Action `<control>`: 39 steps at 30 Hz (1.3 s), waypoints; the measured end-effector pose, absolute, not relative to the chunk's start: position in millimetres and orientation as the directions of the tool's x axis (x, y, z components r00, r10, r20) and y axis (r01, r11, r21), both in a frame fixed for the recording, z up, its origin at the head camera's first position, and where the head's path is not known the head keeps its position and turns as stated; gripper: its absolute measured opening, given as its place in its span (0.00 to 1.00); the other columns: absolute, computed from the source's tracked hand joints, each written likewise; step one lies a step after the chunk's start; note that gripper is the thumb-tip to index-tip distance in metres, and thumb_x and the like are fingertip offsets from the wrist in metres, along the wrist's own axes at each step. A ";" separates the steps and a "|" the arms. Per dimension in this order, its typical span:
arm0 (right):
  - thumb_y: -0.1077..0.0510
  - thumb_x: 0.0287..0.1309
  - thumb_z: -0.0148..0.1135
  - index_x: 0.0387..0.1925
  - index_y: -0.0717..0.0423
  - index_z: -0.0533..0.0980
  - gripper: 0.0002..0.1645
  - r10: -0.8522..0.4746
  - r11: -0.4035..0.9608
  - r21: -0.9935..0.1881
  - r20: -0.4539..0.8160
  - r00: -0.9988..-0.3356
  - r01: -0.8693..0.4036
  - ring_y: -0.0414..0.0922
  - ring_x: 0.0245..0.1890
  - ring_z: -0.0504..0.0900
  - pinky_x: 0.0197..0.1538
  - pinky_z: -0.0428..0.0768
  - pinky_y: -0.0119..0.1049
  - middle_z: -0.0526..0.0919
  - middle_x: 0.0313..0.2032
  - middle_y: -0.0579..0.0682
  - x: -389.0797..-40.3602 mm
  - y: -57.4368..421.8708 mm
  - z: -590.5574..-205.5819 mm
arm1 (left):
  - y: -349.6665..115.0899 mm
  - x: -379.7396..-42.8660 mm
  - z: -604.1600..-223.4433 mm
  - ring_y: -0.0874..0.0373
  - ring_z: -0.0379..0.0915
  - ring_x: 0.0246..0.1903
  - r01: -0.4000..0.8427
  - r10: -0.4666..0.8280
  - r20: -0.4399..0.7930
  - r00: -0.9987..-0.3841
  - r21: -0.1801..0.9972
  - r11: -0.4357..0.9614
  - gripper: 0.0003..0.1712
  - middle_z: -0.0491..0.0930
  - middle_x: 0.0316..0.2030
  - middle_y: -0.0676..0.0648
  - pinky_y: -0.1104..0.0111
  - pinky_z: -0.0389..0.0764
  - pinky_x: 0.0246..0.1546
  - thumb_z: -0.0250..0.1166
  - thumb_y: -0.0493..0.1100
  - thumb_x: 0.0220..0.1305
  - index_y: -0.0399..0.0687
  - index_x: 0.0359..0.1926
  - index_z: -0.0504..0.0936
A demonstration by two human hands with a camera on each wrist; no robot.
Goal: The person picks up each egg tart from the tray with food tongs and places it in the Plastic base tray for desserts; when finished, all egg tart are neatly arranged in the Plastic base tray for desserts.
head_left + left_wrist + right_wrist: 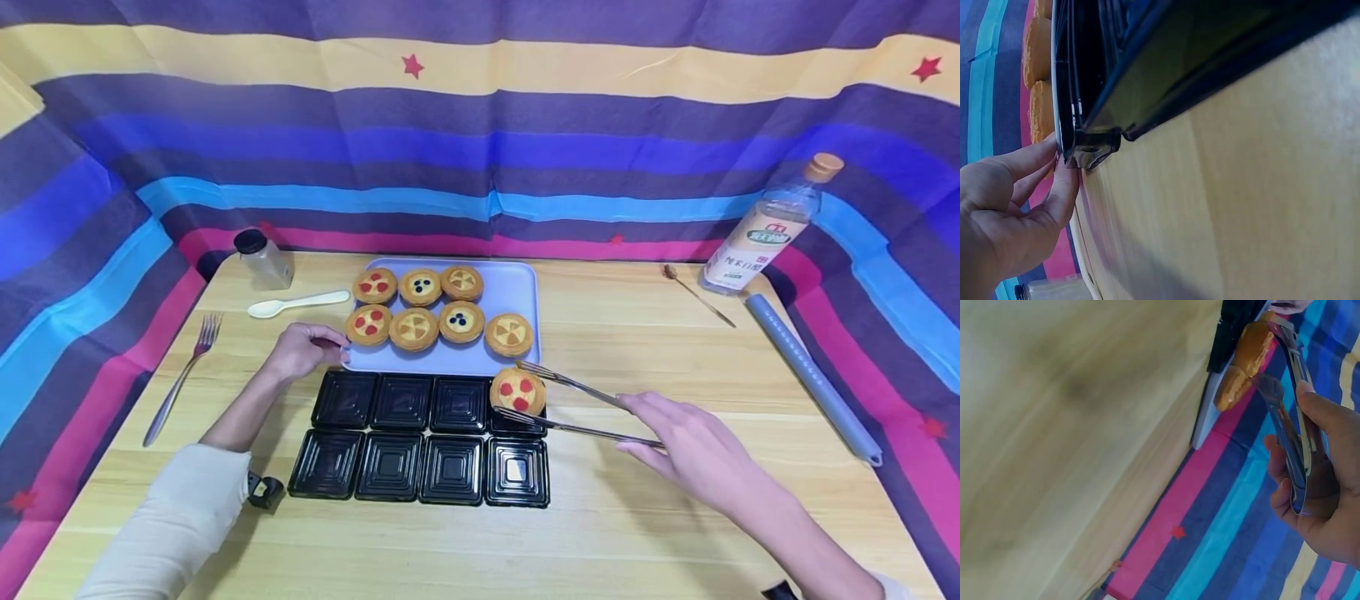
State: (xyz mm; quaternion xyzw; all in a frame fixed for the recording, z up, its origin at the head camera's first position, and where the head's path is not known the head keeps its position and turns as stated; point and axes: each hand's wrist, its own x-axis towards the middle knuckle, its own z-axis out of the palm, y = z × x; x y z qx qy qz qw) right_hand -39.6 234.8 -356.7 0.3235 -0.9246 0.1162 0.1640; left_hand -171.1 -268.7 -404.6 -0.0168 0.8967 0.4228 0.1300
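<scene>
The work in hand looks like setting a red-dotted tart [519, 390] into the far-right one of the black wells [453, 468], which stand in two rows of four on the tabletop [615, 533]. The right hand [686, 437] grips metal tongs [592, 432], whose arms lie either side of that tart; whether it touches the well's bottom I cannot tell. The left hand [300, 350] pinches the near-left corner of the lavender tray [512, 287] just beyond. The next move seems to call for lowering the tart level, then parting the tongs without tipping it.

Seven tarts [414, 330] sit on the tray, three far and four near. The other seven wells show bare stepped bottoms. The far-right bottle [765, 233] and far-left jar [270, 268] are both capped.
</scene>
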 end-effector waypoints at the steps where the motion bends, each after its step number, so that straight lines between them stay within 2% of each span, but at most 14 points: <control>1: 0.46 0.47 0.70 0.49 0.59 0.78 0.30 -0.562 0.763 -0.108 0.377 -0.736 -0.637 0.47 0.33 0.85 0.35 0.83 0.40 0.85 0.40 0.50 -38.9 234.9 -358.2 | -268.6 -171.2 -404.4 0.68 0.76 0.27 -0.137 0.083 -0.246 -0.966 0.754 0.642 0.16 0.85 0.33 0.43 0.73 0.78 0.32 0.69 0.34 0.53 0.30 0.43 0.82; 10: 0.49 0.43 0.72 0.50 0.57 0.77 0.30 -0.542 0.777 -0.135 0.356 -0.762 -0.615 0.47 0.34 0.85 0.34 0.83 0.40 0.85 0.41 0.49 -36.2 234.8 -364.1 | -267.8 -171.6 -403.4 0.68 0.75 0.27 -0.131 0.085 -0.244 -0.966 0.748 0.651 0.16 0.86 0.32 0.44 0.74 0.77 0.31 0.70 0.36 0.53 0.31 0.42 0.82; 25: 0.48 0.45 0.72 0.52 0.58 0.76 0.33 -0.535 0.793 -0.138 0.310 -0.786 -0.594 0.48 0.34 0.85 0.33 0.83 0.41 0.84 0.42 0.50 -36.4 233.1 -363.7 | -269.1 -169.8 -402.6 0.67 0.75 0.27 -0.120 0.091 -0.239 -0.967 0.737 0.665 0.16 0.85 0.34 0.41 0.74 0.77 0.31 0.70 0.36 0.53 0.31 0.43 0.83; 39: 0.45 0.48 0.71 0.52 0.60 0.76 0.33 -0.548 0.774 -0.153 0.324 -0.771 -0.615 0.47 0.34 0.85 0.34 0.83 0.40 0.84 0.42 0.50 -41.7 227.2 -357.7 | -268.9 -172.7 -405.4 0.68 0.76 0.27 -0.125 0.096 -0.242 -0.966 0.755 0.644 0.15 0.85 0.32 0.44 0.73 0.79 0.31 0.70 0.35 0.53 0.30 0.42 0.82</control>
